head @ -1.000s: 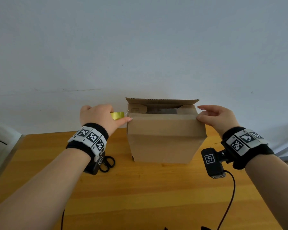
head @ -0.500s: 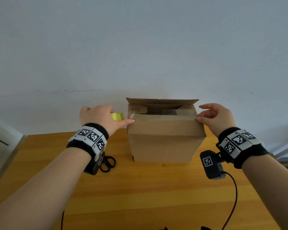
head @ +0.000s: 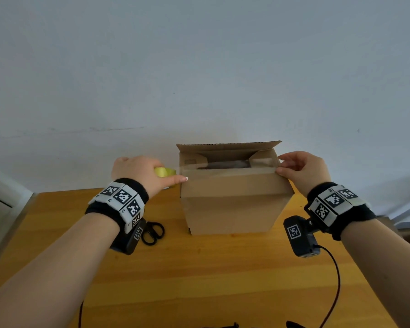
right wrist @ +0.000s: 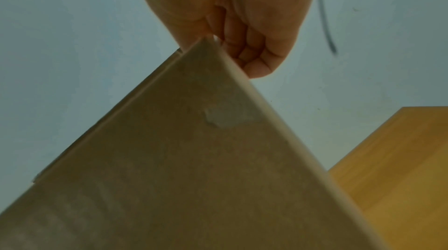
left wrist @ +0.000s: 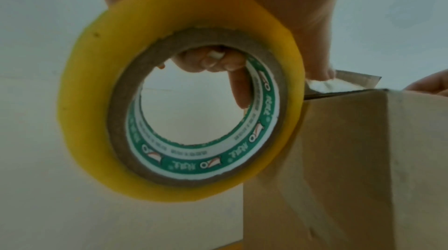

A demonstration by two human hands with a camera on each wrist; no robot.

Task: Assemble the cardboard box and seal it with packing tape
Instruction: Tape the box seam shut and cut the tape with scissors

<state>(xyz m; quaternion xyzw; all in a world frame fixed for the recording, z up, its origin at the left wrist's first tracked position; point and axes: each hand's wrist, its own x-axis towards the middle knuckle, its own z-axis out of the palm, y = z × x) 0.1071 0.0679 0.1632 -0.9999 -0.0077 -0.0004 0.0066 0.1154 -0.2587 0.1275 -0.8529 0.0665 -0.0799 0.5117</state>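
Note:
A brown cardboard box (head: 234,204) stands upright on the wooden table (head: 199,280), its far flap raised and its top partly open. My left hand (head: 149,172) grips a yellow roll of packing tape (head: 165,172) against the box's top left corner. In the left wrist view its fingers (left wrist: 213,58) curl through the core of the tape roll (left wrist: 97,101). A clear strip of tape (head: 227,163) runs from the roll across the top opening. At the top right corner my right hand (head: 301,169) pinches the strip's end, with its fingers (right wrist: 242,47) curled against the box (right wrist: 169,158).
Black scissors (head: 153,232) lie on the table left of the box, under my left wrist. A cable (head: 334,268) trails from the right wrist camera over the table's right side. A pale wall rises close behind the box. A white surface (head: 0,209) borders the table's left edge.
My right hand has shifted slightly left onto the box's top right corner, and its fingers have curled down. The left hand and roll have barely moved.

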